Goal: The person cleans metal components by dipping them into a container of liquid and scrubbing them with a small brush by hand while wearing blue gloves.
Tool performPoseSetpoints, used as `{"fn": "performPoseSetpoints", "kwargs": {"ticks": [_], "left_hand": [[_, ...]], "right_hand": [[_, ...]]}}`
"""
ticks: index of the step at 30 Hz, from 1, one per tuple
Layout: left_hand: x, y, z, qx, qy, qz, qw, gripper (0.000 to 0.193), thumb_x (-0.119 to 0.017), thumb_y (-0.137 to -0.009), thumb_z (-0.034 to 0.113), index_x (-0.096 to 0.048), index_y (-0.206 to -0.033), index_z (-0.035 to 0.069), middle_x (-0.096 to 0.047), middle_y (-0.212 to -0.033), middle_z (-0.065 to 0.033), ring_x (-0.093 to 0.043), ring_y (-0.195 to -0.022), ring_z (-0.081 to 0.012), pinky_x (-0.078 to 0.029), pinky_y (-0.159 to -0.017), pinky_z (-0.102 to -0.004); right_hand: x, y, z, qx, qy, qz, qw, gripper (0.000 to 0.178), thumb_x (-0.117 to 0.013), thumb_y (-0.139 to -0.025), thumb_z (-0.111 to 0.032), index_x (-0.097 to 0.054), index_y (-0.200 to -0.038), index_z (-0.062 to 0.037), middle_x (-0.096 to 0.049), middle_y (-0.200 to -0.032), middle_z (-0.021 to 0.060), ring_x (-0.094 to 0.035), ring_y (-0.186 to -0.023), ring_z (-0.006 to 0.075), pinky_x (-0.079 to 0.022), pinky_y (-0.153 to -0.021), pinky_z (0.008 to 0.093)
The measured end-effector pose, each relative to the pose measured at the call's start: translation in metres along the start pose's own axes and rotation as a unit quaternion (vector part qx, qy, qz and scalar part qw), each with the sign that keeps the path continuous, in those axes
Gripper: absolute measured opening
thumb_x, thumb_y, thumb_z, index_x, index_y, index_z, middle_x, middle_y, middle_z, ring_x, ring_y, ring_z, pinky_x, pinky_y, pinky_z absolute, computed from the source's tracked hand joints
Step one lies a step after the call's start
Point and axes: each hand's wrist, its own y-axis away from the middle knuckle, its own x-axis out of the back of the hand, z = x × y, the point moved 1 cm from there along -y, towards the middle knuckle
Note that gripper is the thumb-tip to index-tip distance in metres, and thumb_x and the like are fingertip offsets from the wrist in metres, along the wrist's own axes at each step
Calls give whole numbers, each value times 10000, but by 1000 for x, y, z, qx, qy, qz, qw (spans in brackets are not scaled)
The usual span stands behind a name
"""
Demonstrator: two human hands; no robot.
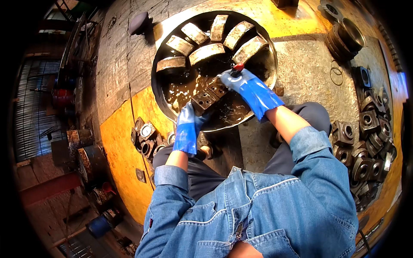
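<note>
A wide round pan (275, 71) of dark, murky liquid lies before me. Over its near part, my blue-gloved left hand (187, 129) grips the lower left end of a dark metal block with round holes (204, 99). Closed around a tool with a red-and-black handle (237, 68), my right hand (249, 88), also gloved in blue, is at the block's far end. The tool's working end is hidden by the glove and the block. Several curved metal segments (207, 53) rest along the pan's far side, their upper faces pale and worn.
Dark metal bearing housings (369, 120) are heaped at my right, and a smaller pile of ring-shaped parts (146, 131) sits left of my knee. Stacked metal rings (344, 41) stand at the far right, near thin wire hoops (337, 76). Drums (92, 163) line the left side.
</note>
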Motion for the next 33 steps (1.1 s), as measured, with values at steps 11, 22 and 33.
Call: {"fn": "performPoseSetpoints", "kwargs": {"ticks": [11,22,33], "left_hand": [[23,6,25,-21,55,-45,997,665,-874,-805,567,-729,-1169,29,-782,-1090,-204,-755,-1023,-375,-595,-889,-460],[9,5,5,-23,59,-38,997,667,-905,-818,436,-706,-1268,-14,-771,-1192,-217,-736,-1112,-392,-586,-964,-446],[-3,-1,-12,9,16,-36,999,765,-907,-771,557,-688,-1210,-30,-762,-1131,-246,-734,-1084,-411,-587,-940,-479]], "right_hand": [[-9,48,-41,100,-110,5,989,187,-770,-947,-222,-796,-1017,-50,-795,-929,96,-732,-796,216,-591,-781,295],[-22,46,-35,135,189,101,967,93,-771,-938,-119,-807,-990,-51,-787,-926,98,-749,-854,164,-602,-790,299],[2,17,-23,-35,4,37,999,415,-594,-1020,-403,-712,-965,-9,-722,-826,178,-718,-806,302,-543,-812,372]]}}
